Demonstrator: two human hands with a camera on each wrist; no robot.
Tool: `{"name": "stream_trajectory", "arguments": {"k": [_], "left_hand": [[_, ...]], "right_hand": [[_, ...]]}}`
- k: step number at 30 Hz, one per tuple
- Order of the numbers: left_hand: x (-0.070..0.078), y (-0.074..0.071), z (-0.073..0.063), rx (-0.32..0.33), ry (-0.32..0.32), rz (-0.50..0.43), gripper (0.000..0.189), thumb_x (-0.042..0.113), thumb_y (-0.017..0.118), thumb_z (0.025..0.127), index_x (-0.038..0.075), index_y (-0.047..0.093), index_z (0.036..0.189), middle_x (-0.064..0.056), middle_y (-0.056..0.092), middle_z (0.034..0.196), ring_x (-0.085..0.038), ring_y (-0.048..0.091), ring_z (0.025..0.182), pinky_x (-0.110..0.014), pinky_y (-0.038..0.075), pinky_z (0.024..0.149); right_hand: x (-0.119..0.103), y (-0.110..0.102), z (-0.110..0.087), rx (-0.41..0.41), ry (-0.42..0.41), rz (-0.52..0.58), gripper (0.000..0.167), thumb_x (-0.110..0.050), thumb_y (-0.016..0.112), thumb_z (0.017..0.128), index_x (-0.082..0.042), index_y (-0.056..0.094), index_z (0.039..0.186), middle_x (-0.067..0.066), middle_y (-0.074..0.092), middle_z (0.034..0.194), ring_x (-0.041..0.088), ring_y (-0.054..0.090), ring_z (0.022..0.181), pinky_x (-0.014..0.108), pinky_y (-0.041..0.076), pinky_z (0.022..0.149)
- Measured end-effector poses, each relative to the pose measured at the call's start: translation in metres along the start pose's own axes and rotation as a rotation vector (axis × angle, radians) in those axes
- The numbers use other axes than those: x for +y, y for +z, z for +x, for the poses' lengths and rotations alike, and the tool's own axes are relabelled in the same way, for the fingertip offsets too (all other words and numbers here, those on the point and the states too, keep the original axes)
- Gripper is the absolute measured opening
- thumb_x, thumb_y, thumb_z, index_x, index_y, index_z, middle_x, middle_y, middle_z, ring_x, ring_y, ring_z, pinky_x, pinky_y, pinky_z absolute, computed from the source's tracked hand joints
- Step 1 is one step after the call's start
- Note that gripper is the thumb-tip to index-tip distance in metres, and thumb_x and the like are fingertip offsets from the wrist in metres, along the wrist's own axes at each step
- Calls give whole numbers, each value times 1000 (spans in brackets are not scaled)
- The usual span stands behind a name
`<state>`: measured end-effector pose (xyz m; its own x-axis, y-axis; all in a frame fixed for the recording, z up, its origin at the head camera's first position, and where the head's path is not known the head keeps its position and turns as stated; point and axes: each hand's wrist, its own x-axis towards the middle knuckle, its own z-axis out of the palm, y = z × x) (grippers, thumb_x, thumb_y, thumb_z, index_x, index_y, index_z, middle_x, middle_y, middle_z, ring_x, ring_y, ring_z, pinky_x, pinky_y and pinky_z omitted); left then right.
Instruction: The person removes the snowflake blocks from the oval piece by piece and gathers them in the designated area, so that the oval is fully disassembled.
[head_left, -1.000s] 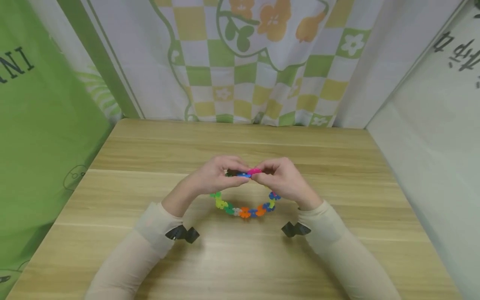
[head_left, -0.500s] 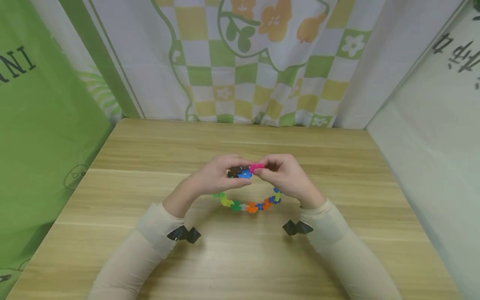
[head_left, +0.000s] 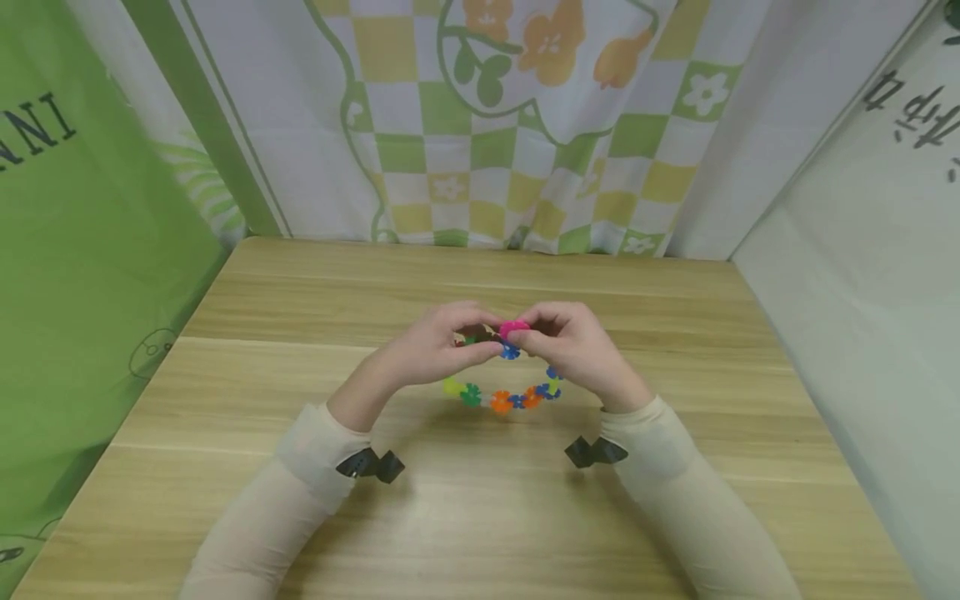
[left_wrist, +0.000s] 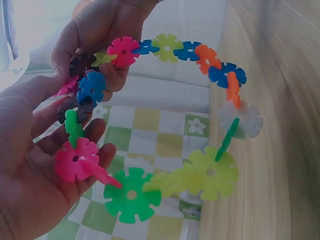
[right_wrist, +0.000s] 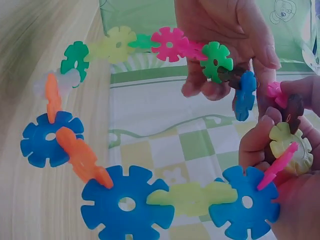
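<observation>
A loop-shaped chain of slotted plastic flower discs (head_left: 501, 402) hangs between both hands above the table. My right hand (head_left: 577, 350) pinches a pink disc (head_left: 513, 327) between thumb and forefinger. Its other fingers curl by a yellow disc (right_wrist: 290, 147) and a brown one (right_wrist: 295, 110). My left hand (head_left: 431, 346) holds the opposite part of the chain, its thumb and fingers around the brown disc (left_wrist: 75, 107) joined to a blue disc (left_wrist: 91, 87). That blue disc tilts close under the pink one. Green, pink, yellow, clear, orange and blue discs form the hanging part.
The wooden table (head_left: 480, 517) lies under both forearms. A checked curtain (head_left: 480, 167) hangs at its far edge, a green cloth (head_left: 90, 292) at the left and a white panel (head_left: 862, 292) at the right. Black wrist cameras (head_left: 372, 465) sit on both cuffs.
Both hands have moved slightly toward the far edge, and the loop's near part has risen with them. The pink disc came away from the blue disc, which shifted right and now hangs tilted beneath it.
</observation>
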<state>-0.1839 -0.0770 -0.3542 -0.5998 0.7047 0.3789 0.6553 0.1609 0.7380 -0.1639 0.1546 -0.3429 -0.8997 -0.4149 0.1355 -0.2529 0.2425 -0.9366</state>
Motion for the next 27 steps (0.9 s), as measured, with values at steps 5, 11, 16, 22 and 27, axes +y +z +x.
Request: {"name": "stream_trajectory", "arguments": {"k": [5,11,16,22,27], "left_hand": [[1,0,5,71,60,7,18,11,64,96,8,69,113,1,68,107,-13,62,97,-39,54,81],[2,2,9,113,89,3,13,11,66,95,8,72,106,1,70,103,-13,63,97,-39,52,86],[6,2,8,109,25,-28,13,15,67,95,10,73,105,4,71,101,-12,64,94,-34,54,78],[5,2,11,111,61,18,11,10,70,92,7,73,102,3,71,96,-10,64,92,-31,53,81],[7,4,12,113,102,43,10,5,72,89,5,72,99,1,70,93,-10,64,90,-33,53,81]], "right_hand": [[-1,-1,1,5,-10,19,14,-23,72,92,-10,73,93,11,67,84,17,44,53,25,36,40],[-2,-2,1,-13,-30,63,14,-19,73,91,-7,69,95,12,70,90,32,60,72,27,44,47],[-1,-4,1,-5,-47,86,15,-13,76,87,-5,65,94,14,68,90,29,59,73,29,48,58],[-1,-4,1,-7,-73,120,18,-7,77,84,-2,62,93,14,66,92,25,61,76,29,52,62],[-3,-3,0,-34,-102,148,22,-6,78,83,0,62,97,16,66,97,28,65,85,33,56,72]]}}
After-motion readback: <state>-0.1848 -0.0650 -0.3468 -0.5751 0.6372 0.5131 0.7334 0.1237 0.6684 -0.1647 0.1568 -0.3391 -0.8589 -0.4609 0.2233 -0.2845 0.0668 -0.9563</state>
